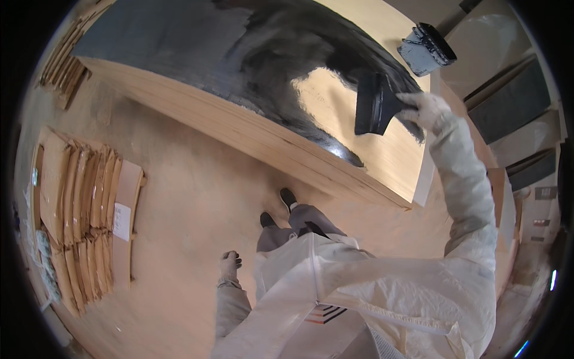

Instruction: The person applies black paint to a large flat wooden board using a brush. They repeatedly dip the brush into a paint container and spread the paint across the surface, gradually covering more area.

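Note:
My gloved right hand (426, 111) grips the handle of a wide black spreader (372, 105), reaching over the right part of a stack of large wooden panels (382, 152). Wet black paint (269, 60) coats the left and middle of the top panel, with streaky edges curving round a pale bare patch. The spreader's blade lies over that pale area; whether it touches the surface I cannot tell. My gloved left hand (230, 264) hangs low beside my body, fingers curled, and nothing shows in it. A paint-smeared bucket (426, 50) stands at the far right edge of the stack.
Upright bundles wrapped in brown paper (84, 218) stand on the floor to the left. More thin boards (64, 57) lean at the far left. Dark panels (508, 99) are to the right, past the stack. My feet (288, 197) are close to the stack's near side.

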